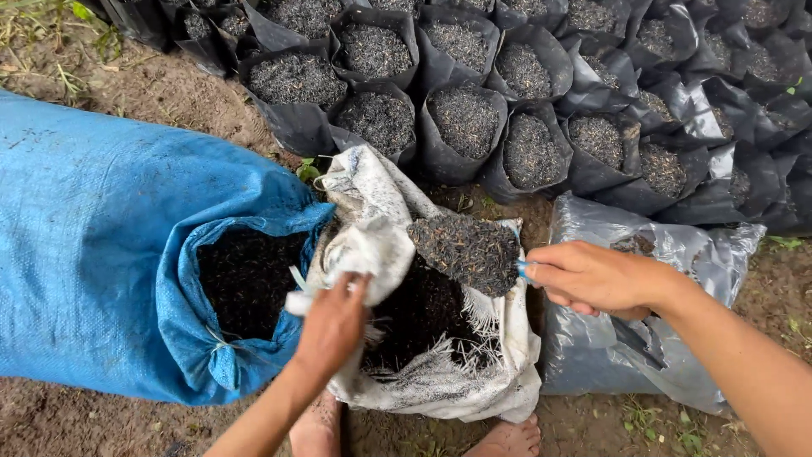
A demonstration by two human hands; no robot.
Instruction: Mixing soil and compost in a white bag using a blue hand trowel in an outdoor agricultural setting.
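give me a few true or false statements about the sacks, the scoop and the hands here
1. The left hand grips the rim of the white sack. True.
2. The right hand holds an empty scoop. False: the scoop is heaped with dark, grainy material.
3. The blue sack lies on its side with its mouth open. True.
4. The small black bags at the top are all empty. False: those whose tops show are filled with dark material.
5. The scoop is over the blue sack. False: it is over the white sack's opening.
6. A grey plastic bag lies under the right hand. True.
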